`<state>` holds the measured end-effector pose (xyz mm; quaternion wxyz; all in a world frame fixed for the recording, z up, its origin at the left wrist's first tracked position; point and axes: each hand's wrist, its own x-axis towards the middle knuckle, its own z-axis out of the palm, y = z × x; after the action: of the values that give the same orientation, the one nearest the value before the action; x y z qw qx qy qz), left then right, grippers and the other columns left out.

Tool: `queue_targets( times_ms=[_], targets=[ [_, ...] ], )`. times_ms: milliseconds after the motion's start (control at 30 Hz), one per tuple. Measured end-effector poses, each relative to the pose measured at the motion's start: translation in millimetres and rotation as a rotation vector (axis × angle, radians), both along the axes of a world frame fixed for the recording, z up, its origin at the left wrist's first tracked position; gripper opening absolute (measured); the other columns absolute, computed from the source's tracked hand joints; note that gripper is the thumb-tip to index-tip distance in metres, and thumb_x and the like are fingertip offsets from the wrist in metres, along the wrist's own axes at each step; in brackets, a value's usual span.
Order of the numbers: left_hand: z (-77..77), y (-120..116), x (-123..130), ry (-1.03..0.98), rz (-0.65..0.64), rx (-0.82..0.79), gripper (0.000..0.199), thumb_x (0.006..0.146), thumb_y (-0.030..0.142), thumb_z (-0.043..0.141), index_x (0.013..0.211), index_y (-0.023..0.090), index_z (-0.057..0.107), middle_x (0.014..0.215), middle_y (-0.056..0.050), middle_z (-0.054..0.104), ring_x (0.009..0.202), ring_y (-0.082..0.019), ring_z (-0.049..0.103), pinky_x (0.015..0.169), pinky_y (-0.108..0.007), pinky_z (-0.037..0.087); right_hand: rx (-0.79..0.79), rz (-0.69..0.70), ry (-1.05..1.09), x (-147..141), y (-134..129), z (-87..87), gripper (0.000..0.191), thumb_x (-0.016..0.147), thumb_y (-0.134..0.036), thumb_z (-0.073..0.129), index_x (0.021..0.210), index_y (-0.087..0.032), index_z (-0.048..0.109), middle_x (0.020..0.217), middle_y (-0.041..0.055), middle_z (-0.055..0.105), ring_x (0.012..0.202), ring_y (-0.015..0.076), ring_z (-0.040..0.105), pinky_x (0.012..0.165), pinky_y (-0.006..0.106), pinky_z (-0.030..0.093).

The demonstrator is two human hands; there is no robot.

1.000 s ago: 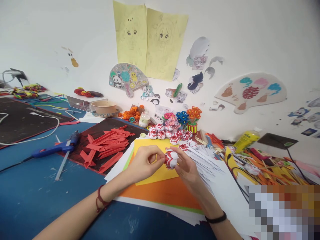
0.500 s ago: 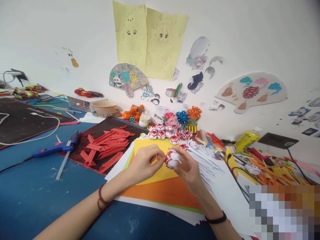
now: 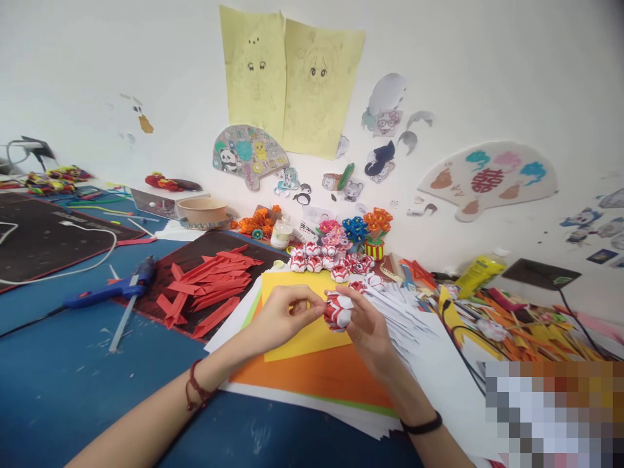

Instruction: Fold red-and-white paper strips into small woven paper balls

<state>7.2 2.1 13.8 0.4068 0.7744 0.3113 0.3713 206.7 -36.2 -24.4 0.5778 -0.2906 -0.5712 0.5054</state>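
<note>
Paper ball (image 3: 338, 312) shifted in fingers (image 3: 311, 315), striped pot (image 3: 374, 251) (orange flowers (image 3: 379, 224) inside)

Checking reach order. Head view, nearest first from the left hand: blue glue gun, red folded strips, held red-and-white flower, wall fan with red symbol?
From the left hand:
1. Held red-and-white flower: touching it.
2. Red folded strips: just to the left.
3. Blue glue gun: farther left.
4. Wall fan with red symbol: far right, beyond.

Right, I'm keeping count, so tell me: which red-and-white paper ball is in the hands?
The red-and-white paper ball between the left hand and right hand, above the yellow sheet; no hand touches the clustered balls beyond.
</note>
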Motion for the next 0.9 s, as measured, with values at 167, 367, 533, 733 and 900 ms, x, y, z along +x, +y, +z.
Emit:
queue_targets(
  times_ms=[167,367,533,733,900],
  targets=[
    [-0.1,-0.2,0.5,0.002,0.000,-0.009,0.031,0.089,0.041,0.060,0.084,0.013,0.073,0.063,0.001,0.054,0.056,-0.009,0.034,0.054,-0.026,0.024,0.005,0.004,-0.022,1.1,-0.6,0.1,0.053,0.079,-0.044,0.075,0.126,-0.026,0.058,0.126,0.0124,0.063,0.099,0.0242,0.065,0.075,0.034,0.055],
    [-2.4,1.0,0.5,-0.030,-0.027,-0.069,0.031,0.087,0.043,0.062,0.084,0.013,0.072,0.057,0.003,0.045,0.055,-0.009,0.032,0.053,-0.025,0.022,0.007,0.008,-0.028,1.6,-0.1,-0.2,0.053,0.079,-0.043,0.075,0.126,-0.025,0.058,0.121,0.0120,0.064,0.100,0.0250,0.064,0.076,0.035,0.055],
    [-2.7,0.0,0.7,-0.045,-0.051,-0.096,0.032,0.088,0.043,0.061,0.085,0.012,0.070,0.062,0.001,0.051,0.058,-0.010,0.036,0.055,-0.025,0.026,0.002,-0.004,0.010,0.2,-1.4,0.0,0.055,0.078,-0.044,0.076,0.126,-0.025,0.058,0.119,0.0119,0.065,0.102,0.0259,0.063,0.077,0.036,0.055],
    [-0.5,-3.1,1.3,-0.018,-0.026,-0.044,0.031,0.089,0.041,0.058,0.083,0.013,0.068,0.063,0.001,0.052,0.056,-0.009,0.035,0.054,-0.024,0.026,0.017,-0.005,0.001,0.2,0.5,-2.5,0.053,0.079,-0.044,0.075,0.126,-0.026,0.058,0.120,0.0113,0.064,0.102,0.0255,0.063,0.079,0.036,0.054],
    [0.1,-4.0,1.8,-0.021,-0.006,-0.002,0.029,0.089,0.039,0.058,0.082,0.013,0.068,0.070,-0.001,0.059,0.059,-0.010,0.039,0.055,-0.023,0.030,0.018,-0.007,-0.011,-0.5,0.5,-2.0,0.052,0.080,-0.045,0.074,0.126,-0.026,0.059,0.112,0.0107,0.067,0.099,0.0257,0.063,0.078,0.038,0.055]
  ],
)
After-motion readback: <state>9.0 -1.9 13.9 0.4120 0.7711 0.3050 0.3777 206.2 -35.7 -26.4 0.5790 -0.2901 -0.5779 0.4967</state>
